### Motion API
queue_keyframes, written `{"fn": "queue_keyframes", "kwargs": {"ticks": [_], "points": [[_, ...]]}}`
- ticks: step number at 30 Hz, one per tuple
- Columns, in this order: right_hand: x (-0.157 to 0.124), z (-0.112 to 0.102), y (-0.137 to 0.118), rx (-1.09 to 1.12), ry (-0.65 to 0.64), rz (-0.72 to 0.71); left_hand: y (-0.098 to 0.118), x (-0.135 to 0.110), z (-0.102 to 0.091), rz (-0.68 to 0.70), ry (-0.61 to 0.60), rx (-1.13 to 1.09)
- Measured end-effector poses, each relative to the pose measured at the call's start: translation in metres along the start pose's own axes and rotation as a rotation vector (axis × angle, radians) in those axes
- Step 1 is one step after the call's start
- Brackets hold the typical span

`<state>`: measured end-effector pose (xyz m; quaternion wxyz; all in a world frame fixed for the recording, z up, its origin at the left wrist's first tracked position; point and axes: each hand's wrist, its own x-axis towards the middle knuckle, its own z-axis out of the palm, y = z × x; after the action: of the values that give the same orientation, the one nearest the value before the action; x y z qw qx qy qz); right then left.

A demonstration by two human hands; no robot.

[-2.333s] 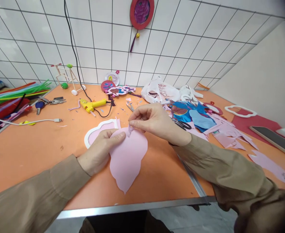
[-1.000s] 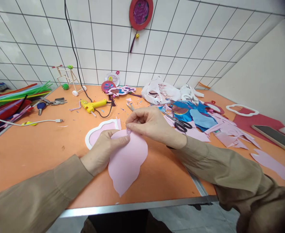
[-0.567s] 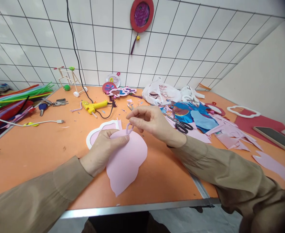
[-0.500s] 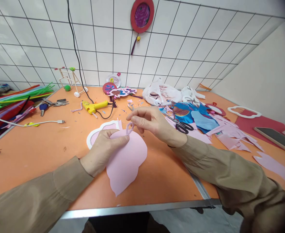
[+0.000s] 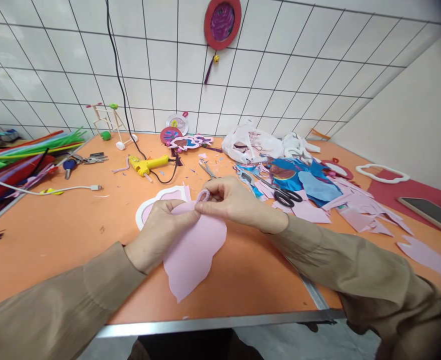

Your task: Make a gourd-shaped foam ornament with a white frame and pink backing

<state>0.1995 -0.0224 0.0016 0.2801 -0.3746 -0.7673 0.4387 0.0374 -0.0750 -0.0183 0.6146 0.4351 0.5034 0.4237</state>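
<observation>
A pink paper cutout (image 5: 195,255) with a wavy edge and a pointed bottom hangs between my hands above the orange table. My left hand (image 5: 164,227) pinches its top left part, thumb in front. A small pink loop (image 5: 203,196), fuzzy like pipe cleaner, stands up at the paper's top edge. Thumb and fingers of my right hand (image 5: 230,202) close on the loop's base and the paper's edge, close to my left thumb. Partly behind my left hand lies a white scalloped frame (image 5: 142,210) with pink inside it.
A yellow glue gun (image 5: 149,164) with a black cord lies at back left. Small scissors (image 5: 207,169) and black-handled scissors (image 5: 286,196) lie beyond my right hand. Pink scraps (image 5: 359,217), a plastic bag (image 5: 250,142), a phone (image 5: 428,215) and keys (image 5: 89,159) are around.
My right hand has come down from the top of the loop to its base, and its thumb now presses at the paper's edge. My left hand keeps its hold.
</observation>
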Motion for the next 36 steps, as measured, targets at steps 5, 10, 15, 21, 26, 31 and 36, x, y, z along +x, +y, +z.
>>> {"fn": "queue_keyframes", "kwargs": {"ticks": [5, 10, 15, 21, 26, 31, 36], "points": [[0.0010, 0.0008, 0.0035, 0.006, 0.011, 0.003, -0.0025, 0.0020, -0.0012, -0.009, 0.014, 0.011], [0.0010, 0.0006, 0.0041, 0.017, 0.000, 0.005, -0.0040, 0.0041, -0.0017, 0.010, 0.002, -0.041], [0.0020, 0.0016, 0.0041, 0.048, -0.046, 0.005, -0.0042, 0.0035, -0.0002, 0.016, 0.013, -0.031], [0.0037, -0.0005, 0.0048, 0.127, -0.048, 0.054, -0.0040, 0.0037, -0.0016, 0.005, -0.021, -0.066], [0.0044, -0.0024, 0.0050, 0.207, -0.068, 0.034, -0.0034, 0.0053, -0.0035, 0.015, -0.003, -0.071], [0.0030, 0.0025, 0.0067, 0.114, -0.035, 0.038, -0.0047, 0.0050, -0.0016, 0.012, 0.021, -0.005], [0.0025, 0.0027, 0.0063, 0.045, -0.015, 0.017, -0.0043, 0.0056, -0.0009, 0.014, 0.024, 0.006]]}}
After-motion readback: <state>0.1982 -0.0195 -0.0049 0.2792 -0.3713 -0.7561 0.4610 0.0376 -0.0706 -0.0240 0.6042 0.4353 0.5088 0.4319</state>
